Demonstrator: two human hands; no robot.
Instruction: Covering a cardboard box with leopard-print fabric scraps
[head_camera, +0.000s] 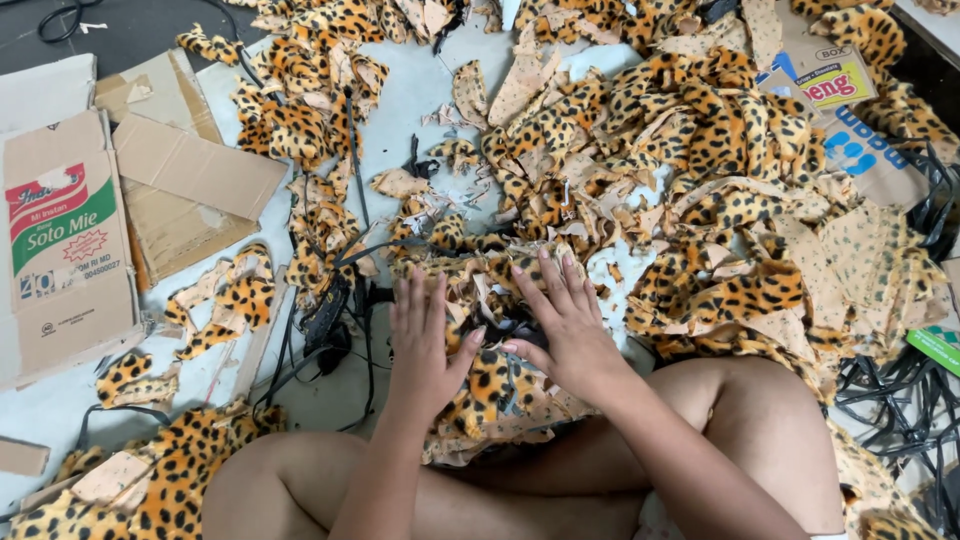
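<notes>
Floor (420, 100) | both hands' fingers (415, 300) flat, spread | pressing leopard-print fabric (490, 385)

leopard-print fabric piece (490, 385), flat, before knees

A flattened brown carton with a red, green and white label (62, 232) is seen at far left, a brown box with yellow-pink and blue print (845, 110) at upper right, and a green package edge (936, 347) at right.

Both forearms are bare with no sleeves, watch or bracelet, the left hand (420, 345) and right hand (562, 325) wear no gloves or rings, fingernails are short and unpainted, and both knees are uncovered.
</notes>
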